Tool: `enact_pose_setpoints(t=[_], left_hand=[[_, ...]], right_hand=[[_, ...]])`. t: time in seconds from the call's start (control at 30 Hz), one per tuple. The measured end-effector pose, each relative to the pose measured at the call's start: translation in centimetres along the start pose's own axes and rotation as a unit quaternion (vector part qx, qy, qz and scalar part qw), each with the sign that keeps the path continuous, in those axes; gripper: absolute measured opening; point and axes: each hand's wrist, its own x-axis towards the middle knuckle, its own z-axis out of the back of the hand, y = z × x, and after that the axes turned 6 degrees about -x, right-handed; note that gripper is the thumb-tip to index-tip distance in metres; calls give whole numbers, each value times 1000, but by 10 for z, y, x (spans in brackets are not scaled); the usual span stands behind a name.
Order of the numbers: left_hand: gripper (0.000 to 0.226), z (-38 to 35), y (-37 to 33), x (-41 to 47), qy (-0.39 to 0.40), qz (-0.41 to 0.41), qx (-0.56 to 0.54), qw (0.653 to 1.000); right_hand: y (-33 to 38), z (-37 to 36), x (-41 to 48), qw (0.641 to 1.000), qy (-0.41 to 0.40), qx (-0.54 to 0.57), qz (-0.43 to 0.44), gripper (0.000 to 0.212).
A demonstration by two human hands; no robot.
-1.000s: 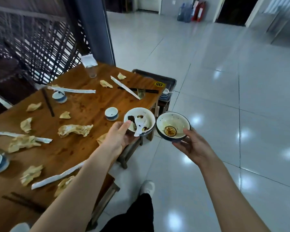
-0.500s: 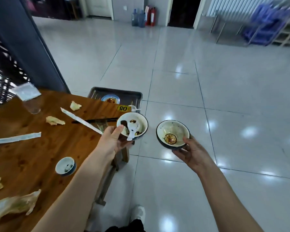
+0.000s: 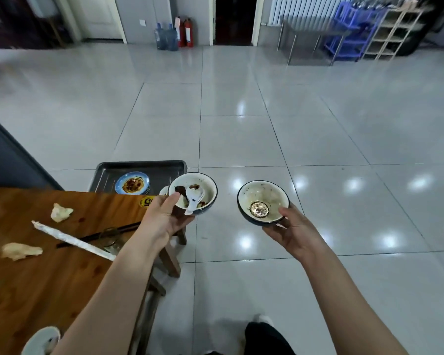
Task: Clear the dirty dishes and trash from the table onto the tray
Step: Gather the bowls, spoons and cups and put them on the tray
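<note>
On the table (image 3: 49, 272), nearest me, a small dish (image 3: 41, 340) sits at the edge. Farther along the table lie two crumpled napkins (image 3: 21, 251) (image 3: 60, 212), a long paper wrapper (image 3: 72, 240) and dark chopsticks (image 3: 100, 233), which the wrapper crosses.

Past the table's far right corner, my left hand (image 3: 164, 221) grasps the spoon bowl (image 3: 203, 198), thumb on the near rim and fingers beneath. The bowl is upright. Its spoon (image 3: 194, 201) runs near to far, with the handle over the near rim towards me.

Well right of the table, over floor tiles, my right hand (image 3: 295, 229) cradles the second bowl (image 3: 263, 206), mouth up, thumb at its rim and fingers curled under.

The tray (image 3: 139, 165) stands just beyond the table's far end, and the left hand and spoon bowl cover its near right corner. A blue plate (image 3: 132, 184) lies in it.

Two fire extinguishers (image 3: 186, 32) stand at the far wall.
</note>
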Motion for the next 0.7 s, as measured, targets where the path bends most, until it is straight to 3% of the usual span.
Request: enact_pose_setpoints(t=[0.2,0.7], left_hand=[[7,-43,9,36,-25,-3,7,1000],[9,-143,35,106,-115,-26,-93,989]], right_hand=[[31,23,51,1000,4,-14,-22,20],[142,62,186,991,74,-95,-61,24]])
